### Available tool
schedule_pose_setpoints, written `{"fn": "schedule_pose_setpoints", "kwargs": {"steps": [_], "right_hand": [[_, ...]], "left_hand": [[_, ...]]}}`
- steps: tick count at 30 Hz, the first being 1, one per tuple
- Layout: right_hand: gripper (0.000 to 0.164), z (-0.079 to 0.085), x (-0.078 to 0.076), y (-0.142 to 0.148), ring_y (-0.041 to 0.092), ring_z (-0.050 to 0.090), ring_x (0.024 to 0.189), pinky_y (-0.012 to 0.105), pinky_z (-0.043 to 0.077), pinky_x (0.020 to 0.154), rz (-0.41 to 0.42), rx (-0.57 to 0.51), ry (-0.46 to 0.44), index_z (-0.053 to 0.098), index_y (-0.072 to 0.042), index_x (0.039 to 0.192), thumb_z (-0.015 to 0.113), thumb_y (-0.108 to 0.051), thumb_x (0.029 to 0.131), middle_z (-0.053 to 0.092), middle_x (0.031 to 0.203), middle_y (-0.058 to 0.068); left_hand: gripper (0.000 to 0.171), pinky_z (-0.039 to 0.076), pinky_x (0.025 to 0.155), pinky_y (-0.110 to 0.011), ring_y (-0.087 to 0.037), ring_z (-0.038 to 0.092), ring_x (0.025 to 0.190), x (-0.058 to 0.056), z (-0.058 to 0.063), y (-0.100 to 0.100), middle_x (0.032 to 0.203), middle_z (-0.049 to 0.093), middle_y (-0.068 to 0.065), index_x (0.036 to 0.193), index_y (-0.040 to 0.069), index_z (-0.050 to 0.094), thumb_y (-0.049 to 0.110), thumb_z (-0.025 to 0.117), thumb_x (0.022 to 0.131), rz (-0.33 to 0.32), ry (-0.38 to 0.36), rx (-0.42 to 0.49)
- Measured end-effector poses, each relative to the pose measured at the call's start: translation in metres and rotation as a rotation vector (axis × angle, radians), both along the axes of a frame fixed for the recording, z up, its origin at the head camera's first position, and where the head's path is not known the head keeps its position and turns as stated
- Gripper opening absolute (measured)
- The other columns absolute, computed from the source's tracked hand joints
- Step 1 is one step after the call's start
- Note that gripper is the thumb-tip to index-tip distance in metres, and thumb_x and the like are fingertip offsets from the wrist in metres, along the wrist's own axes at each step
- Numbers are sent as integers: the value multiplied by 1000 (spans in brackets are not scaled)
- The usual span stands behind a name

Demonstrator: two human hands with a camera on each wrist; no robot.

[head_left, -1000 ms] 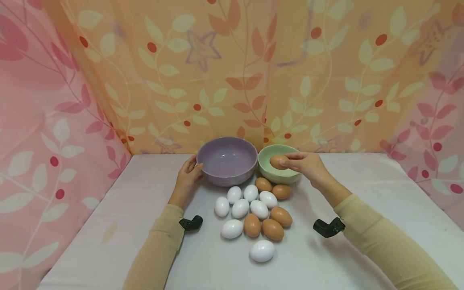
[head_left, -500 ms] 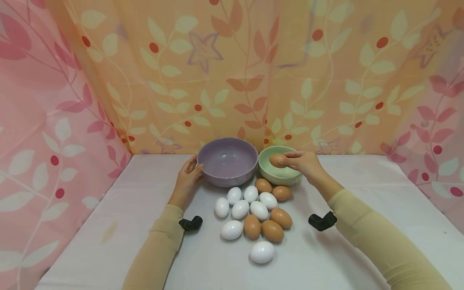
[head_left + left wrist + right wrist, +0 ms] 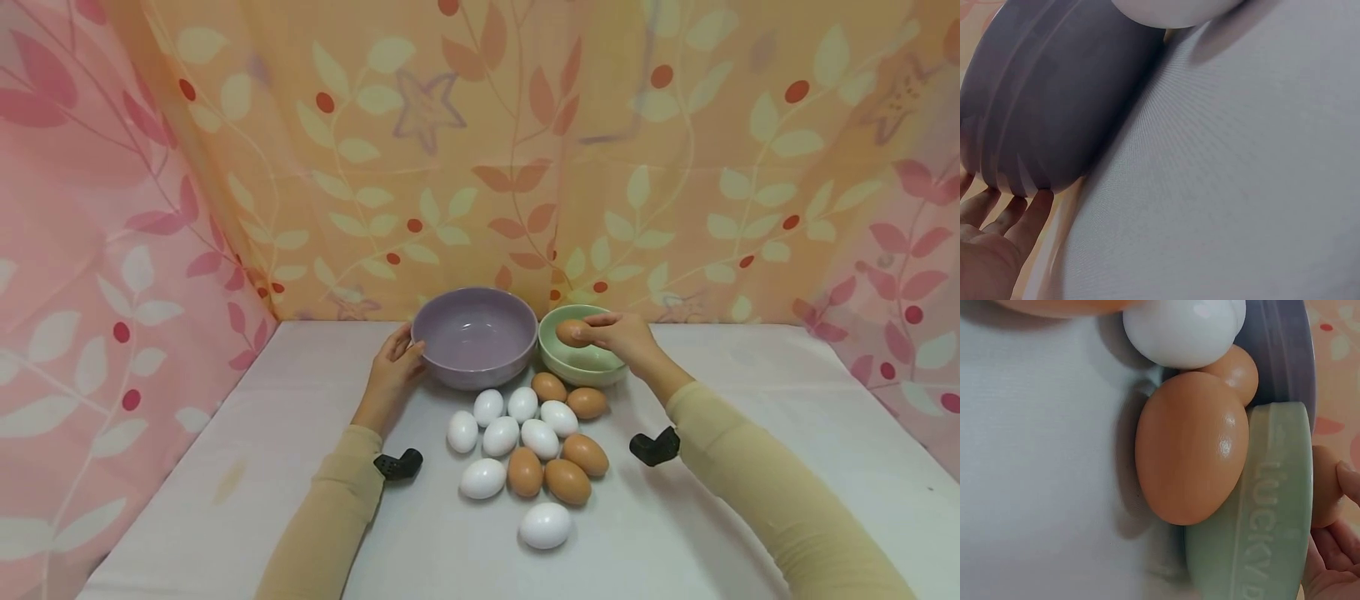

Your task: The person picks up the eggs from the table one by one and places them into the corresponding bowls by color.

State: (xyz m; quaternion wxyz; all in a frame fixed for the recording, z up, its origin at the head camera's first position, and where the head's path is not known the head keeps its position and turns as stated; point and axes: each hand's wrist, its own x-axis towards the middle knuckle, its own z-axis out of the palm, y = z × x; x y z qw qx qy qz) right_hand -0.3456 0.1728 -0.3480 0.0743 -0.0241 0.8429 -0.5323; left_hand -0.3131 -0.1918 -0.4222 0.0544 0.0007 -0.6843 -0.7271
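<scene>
A white cloth [image 3: 195, 542] spreads beneath and around both hands. Largest on it is the purple bowl [image 3: 474, 378], just inward of the left hand [image 3: 391, 368], which holds its side, fingertips against the outer wall and thumb at the rim. The smaller green bowl [image 3: 579, 375] sits beneath the right hand [image 3: 626, 337], well apart from the left; its thumb and fingers pinch one brown egg [image 3: 567, 332] over the opening, with part of that egg hidden behind the rim in the right wrist view. Between the hands and nearer the person lie eight white eggs [image 3: 501, 436] and five loose brown eggs [image 3: 567, 482]. The step in hand looks like a placement into the green bowl; the next move would call for lowering the egg gently and loosening the pinch only at the bottom.
</scene>
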Motion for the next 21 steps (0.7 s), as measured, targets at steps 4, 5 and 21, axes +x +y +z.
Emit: {"fn": "schedule_pose_setpoints", "kwargs": {"steps": [4,5,21], "right_hand": [[56,-3,-5,1,33,53,133,40,45,110,22,3,2,57,2,136,72,-30,92,55,142,21],[56,-4,-7,1,33,53,133,40,45,110,28,-3,5,57,2,136,71,-29,92,55,142,21],[54,-21,-26,-4,33,50,133,45,44,109,8,109,69,64,1,130,75,-33,89,61,136,21]], "left_hand": [[60,52,98,-28,-24,43,141,1,1,1,163,31,-8,156,13,31,20,57,102,1,-4,4],[60,52,96,-27,-24,43,141,1,1,1,163,31,-8,156,13,31,20,57,102,0,-2,5],[59,52,85,-17,-25,43,141,0,1,2,162,32,-10,155,12,32,17,57,102,14,4,14]]}}
